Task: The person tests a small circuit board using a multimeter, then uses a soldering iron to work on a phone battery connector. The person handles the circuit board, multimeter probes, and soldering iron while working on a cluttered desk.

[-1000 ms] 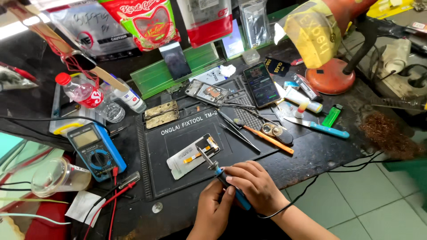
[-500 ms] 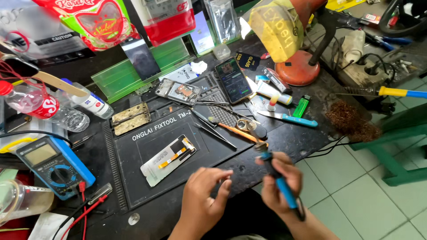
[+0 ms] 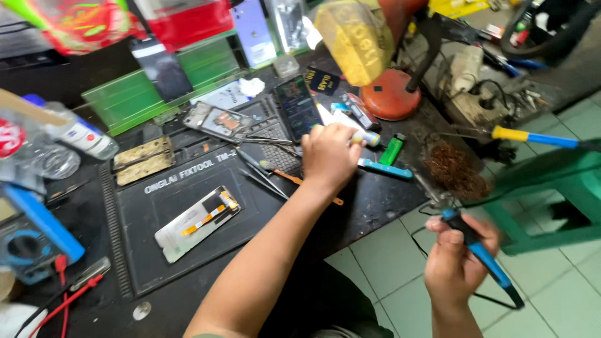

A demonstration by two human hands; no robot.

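Observation:
My left hand (image 3: 328,156) reaches across the black work mat (image 3: 188,263) to the table's right side. Its fingers are curled over a white tube (image 3: 362,138) whose yellowish end sticks out past the knuckles. My right hand (image 3: 456,258) is off the table's edge, above the tiled floor, and grips a blue-handled soldering iron (image 3: 483,258) with its cable trailing down. A phone display panel (image 3: 197,222) with an orange flex strip lies on the mat to the left of my forearm. Tweezers (image 3: 263,177) and an orange-handled screwdriver (image 3: 305,183) lie just under my left wrist.
A green lighter (image 3: 392,150) and a blue tool (image 3: 385,168) lie right of my left hand, with a dark phone (image 3: 297,106) behind it. A red lamp base (image 3: 391,94) stands further back. A blue multimeter (image 3: 31,238) is at the left, a green stool (image 3: 551,188) at the right.
My left hand has left the mat's front and reached forward to the white tube. My right hand has carried the soldering iron off the table to the right. The camera has swung right.

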